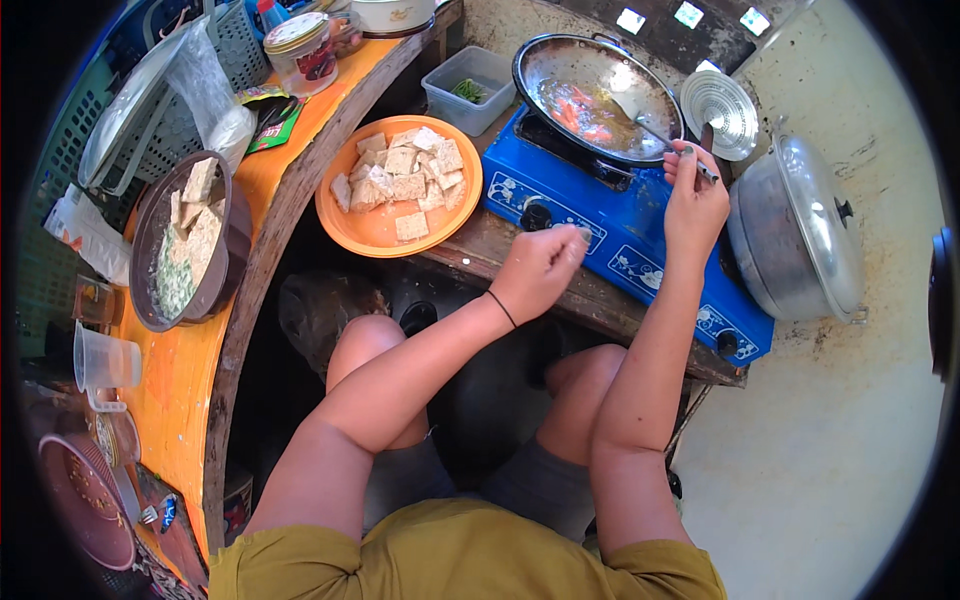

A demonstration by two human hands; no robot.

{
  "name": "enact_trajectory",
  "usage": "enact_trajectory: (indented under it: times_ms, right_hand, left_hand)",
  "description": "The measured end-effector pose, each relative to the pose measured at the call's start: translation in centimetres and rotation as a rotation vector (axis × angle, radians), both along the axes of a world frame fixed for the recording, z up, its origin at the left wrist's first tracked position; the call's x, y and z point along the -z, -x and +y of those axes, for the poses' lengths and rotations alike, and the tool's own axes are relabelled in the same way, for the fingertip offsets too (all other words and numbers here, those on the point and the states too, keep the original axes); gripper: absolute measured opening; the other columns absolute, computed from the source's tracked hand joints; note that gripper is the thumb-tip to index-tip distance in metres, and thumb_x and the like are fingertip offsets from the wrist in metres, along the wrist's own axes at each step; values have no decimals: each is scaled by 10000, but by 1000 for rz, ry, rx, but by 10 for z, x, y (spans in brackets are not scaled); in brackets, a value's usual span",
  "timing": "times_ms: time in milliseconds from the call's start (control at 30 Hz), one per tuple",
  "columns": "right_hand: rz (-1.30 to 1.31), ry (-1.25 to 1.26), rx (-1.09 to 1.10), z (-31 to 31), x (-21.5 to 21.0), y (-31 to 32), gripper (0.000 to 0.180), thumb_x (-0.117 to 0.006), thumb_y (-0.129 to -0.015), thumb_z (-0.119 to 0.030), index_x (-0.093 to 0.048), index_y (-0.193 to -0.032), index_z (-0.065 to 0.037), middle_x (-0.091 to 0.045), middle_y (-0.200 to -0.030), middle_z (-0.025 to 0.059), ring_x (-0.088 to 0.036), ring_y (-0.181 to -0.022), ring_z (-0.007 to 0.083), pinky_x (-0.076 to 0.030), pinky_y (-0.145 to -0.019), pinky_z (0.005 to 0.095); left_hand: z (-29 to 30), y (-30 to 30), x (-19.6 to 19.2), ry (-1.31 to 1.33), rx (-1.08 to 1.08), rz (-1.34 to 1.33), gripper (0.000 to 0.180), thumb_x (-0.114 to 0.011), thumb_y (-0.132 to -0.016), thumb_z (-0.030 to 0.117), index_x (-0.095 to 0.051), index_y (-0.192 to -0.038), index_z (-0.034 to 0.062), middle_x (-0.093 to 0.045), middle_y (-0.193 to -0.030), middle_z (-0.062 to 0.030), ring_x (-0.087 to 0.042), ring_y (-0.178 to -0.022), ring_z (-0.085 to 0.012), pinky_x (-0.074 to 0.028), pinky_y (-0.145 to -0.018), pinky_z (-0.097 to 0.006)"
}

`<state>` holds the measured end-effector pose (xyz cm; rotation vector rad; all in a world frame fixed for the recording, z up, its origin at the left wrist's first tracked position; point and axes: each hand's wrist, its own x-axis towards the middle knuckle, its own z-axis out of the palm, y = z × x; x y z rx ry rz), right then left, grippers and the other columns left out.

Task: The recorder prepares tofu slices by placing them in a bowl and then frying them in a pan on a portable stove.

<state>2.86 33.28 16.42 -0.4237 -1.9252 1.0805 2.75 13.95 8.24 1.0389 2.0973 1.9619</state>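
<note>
My right hand (696, 200) is closed around the handle of a metal spatula (652, 127). The blade end of the spatula reaches into a dark wok (548, 60), where reddish pieces (582, 113) lie in bubbling oil. The wok sits on the far burner of a blue gas stove (632, 218). Curled into a loose fist, my left hand (545, 268) hovers by the stove's front edge near a black knob (536, 217); no object shows in it. To its left, an orange plate (335, 222) carries several pale tempeh-like slices (408, 187).
A large lidded aluminium pot (790, 225) stands right of the stove, by the wall. Beside the wok are a clear tub (440, 105) with greens and a round perforated metal disc (718, 115). On the orange table (180, 400), a brown bowl (238, 245) holds batter and slices.
</note>
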Motion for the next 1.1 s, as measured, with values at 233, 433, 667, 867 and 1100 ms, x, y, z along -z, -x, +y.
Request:
enact_trajectory:
  times_ms: [233, 433, 667, 867, 1100]
  right_hand:
    - [21, 35, -79, -15, -13, -3, 281, -540, -1024, -183, -684, -1073, 53, -736, -878, 114, -681, -786, 113, -546, -736, 257]
    - [88, 18, -95, -19, -15, -4, 292, -512, -1040, -185, -679, -1083, 50, -722, -900, 113, -678, -822, 128, -547, -761, 259]
    - [132, -73, 13, -1, 2, 5, 231, -566, -1011, -167, -704, -1058, 13, -640, -1282, 193, -702, -772, 153, -552, -701, 263]
    - [-1, -66, 47, 4, 13, 9, 254, -555, -1022, -192, -702, -1100, -1, -689, -1100, 152, -697, -815, 146, -549, -737, 264]
    - [45, 71, -76, -6, 5, 7, 291, -545, -1022, -195, -697, -1070, 49, -728, -846, 105, -675, -748, 112, -545, -716, 257]
  left_hand:
    - [-12, 12, -5, -448, 242, -539, 214, -368, -950, 76, -454, -753, 80, -410, -686, 6, -367, -623, -82, -334, -586, -233]
    - [-11, 12, -2, -499, 320, -536, 219, -384, -869, -33, -421, -696, 95, -414, -656, -1, -365, -598, -99, -345, -590, -244]
    - [-6, 15, 7, -608, 273, -517, 350, -478, -783, -210, -447, -679, 123, -459, -668, 10, -458, -654, -111, -394, -640, -239]
    - [-5, 21, 14, -766, 332, -668, 399, -561, -772, -227, -428, -737, 147, -484, -741, 17, -507, -748, -122, -444, -758, -248]
    - [-2, 26, 16, -827, 272, -814, 466, -504, -662, -289, -404, -795, 146, -475, -775, 19, -503, -781, -136, -433, -712, -233]
